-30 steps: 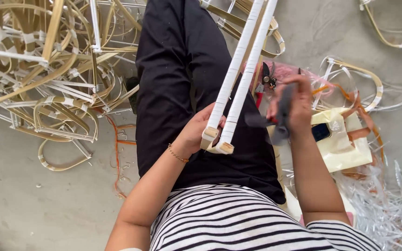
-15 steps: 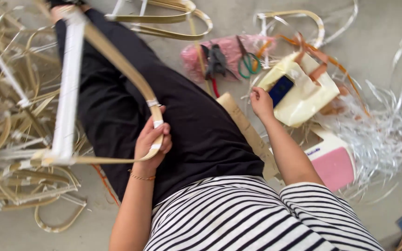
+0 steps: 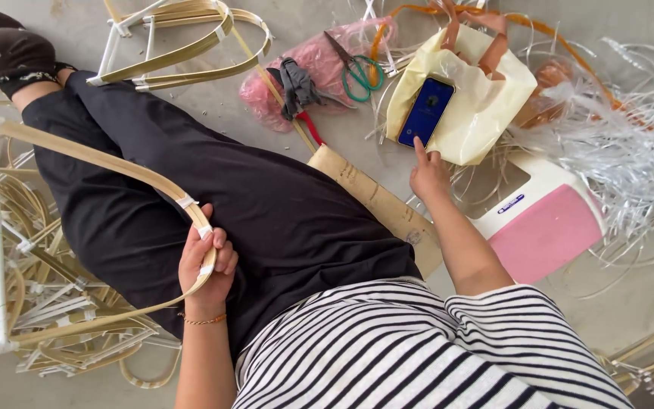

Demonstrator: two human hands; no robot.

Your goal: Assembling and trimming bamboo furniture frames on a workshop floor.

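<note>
Left hand (image 3: 206, 261) grips bamboo frame (image 3: 100, 163) | right hand (image 3: 428, 176) seemingly taps phone (image 3: 426, 111) (on bag)

A phone (image 3: 427, 111) with a dark blue lit screen lay on a pale yellow bag (image 3: 486, 106) at the far right, and the right hand (image 3: 428, 173) touched its near end with a fingertip. Left of it sat a crumpled pink plastic bag (image 3: 319, 64). Near right stood a white and pink box (image 3: 546, 223) bearing a small blue label (image 3: 510, 204).
</note>
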